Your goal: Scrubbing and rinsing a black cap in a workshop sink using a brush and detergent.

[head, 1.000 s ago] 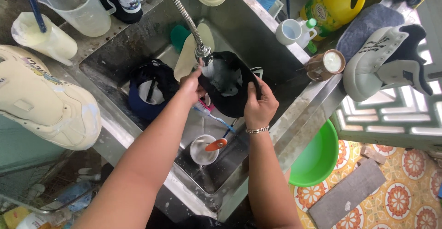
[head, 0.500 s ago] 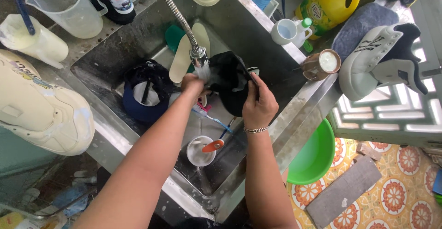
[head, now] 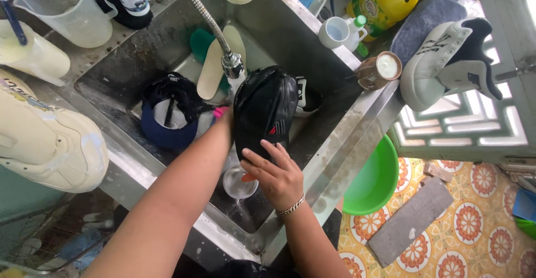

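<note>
Right hand [head: 277,176] now lies with fingers spread flat on the brim of the black cap [head: 264,110], no longer gripping its side. Left hand [head: 226,120] is hidden behind the cap, grip unclear, holding it under the tap [head: 231,65] over the sink [head: 312,43]; rinsing goes on.

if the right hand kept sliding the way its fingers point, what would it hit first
The right hand lies on the black cap, fingers pointing up along it toward the tap head. It would likely ride over the cap and meet the tap head first, though depth is unclear.
</note>
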